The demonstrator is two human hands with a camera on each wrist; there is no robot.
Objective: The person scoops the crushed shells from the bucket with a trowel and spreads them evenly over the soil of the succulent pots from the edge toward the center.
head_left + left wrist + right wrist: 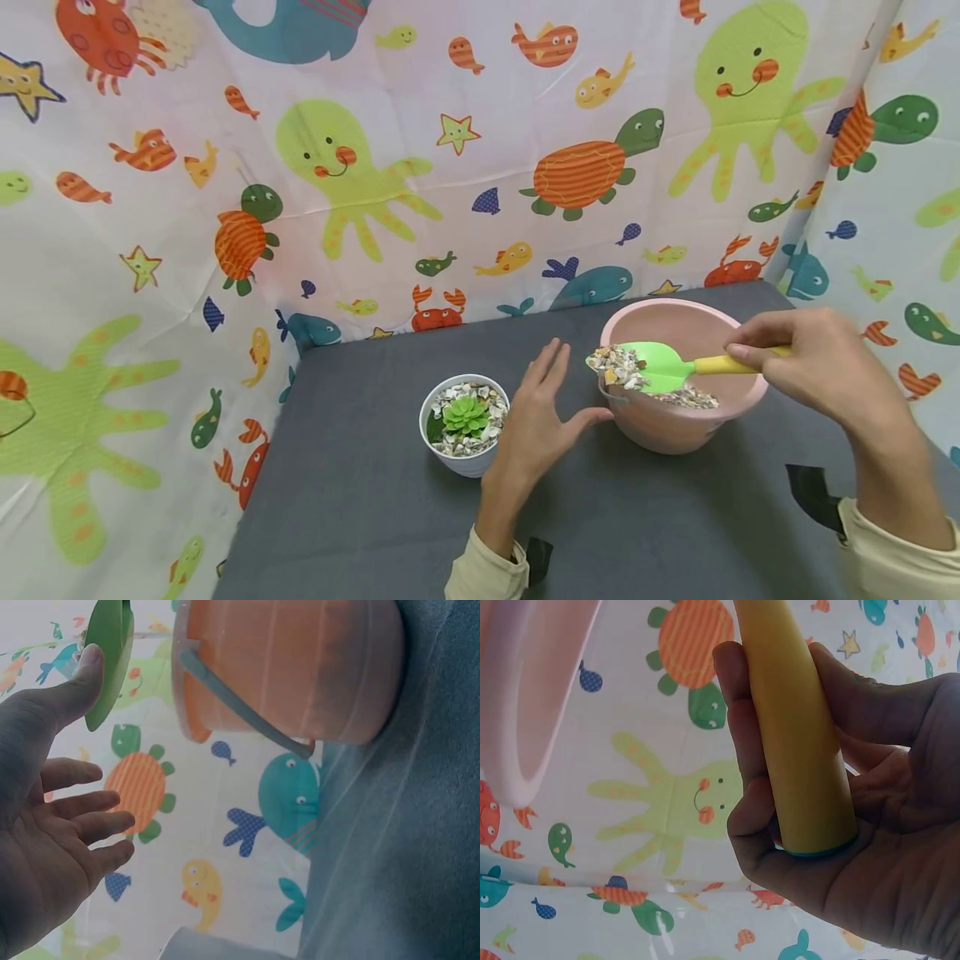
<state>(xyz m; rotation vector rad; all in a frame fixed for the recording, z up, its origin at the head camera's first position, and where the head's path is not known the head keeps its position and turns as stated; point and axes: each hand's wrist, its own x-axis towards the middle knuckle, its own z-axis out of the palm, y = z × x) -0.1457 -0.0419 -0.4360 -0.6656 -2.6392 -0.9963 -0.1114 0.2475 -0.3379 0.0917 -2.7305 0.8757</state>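
My right hand point(821, 362) grips the yellow handle point(795, 735) of a small green trowel point(660, 367). Its blade carries a heap of pale stone chips point(618, 367) above the near left rim of a pink bucket point(667, 429). More chips lie inside the bucket. My left hand point(536, 425) is raised between the bucket and a white pot point(465, 462), its fingers spread and holding nothing. In the left wrist view its thumb overlaps the green blade point(109, 667). A green succulent point(466, 415) sits among chips in the pot.
A dark grey cloth point(352, 500) covers the table. Behind it and along both sides hangs a white curtain point(405, 75) printed with sea animals. The bucket's grey handle point(240, 705) hangs down its side.
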